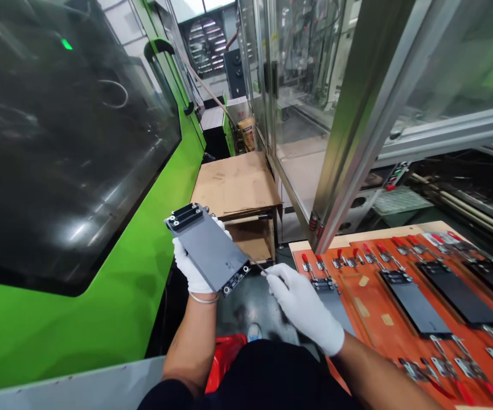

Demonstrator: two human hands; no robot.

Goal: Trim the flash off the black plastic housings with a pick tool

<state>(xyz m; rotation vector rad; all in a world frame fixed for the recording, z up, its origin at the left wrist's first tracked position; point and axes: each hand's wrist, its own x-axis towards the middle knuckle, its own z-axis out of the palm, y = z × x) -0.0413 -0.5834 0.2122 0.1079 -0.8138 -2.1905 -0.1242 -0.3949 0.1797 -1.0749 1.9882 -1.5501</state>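
Note:
My left hand point(192, 267), in a white glove, grips a flat dark grey plate point(208, 246) with black end pieces, held up and tilted in front of me. My right hand point(302, 304), also gloved, is closed in a pinch on a thin tool point(258, 266) whose tip touches the plate's near right edge. Both hands hover over the floor gap between the green machine and the orange fixture board.
An orange fixture board point(370, 307) at right carries red toggle clamps point(370, 251) and several dark plates point(417, 307). A green machine with a dark window point(58, 148) fills the left. Stacked cardboard point(235, 185) lies ahead. A metal-framed glass enclosure point(357, 114) rises at right. A red bag point(225, 356) lies below.

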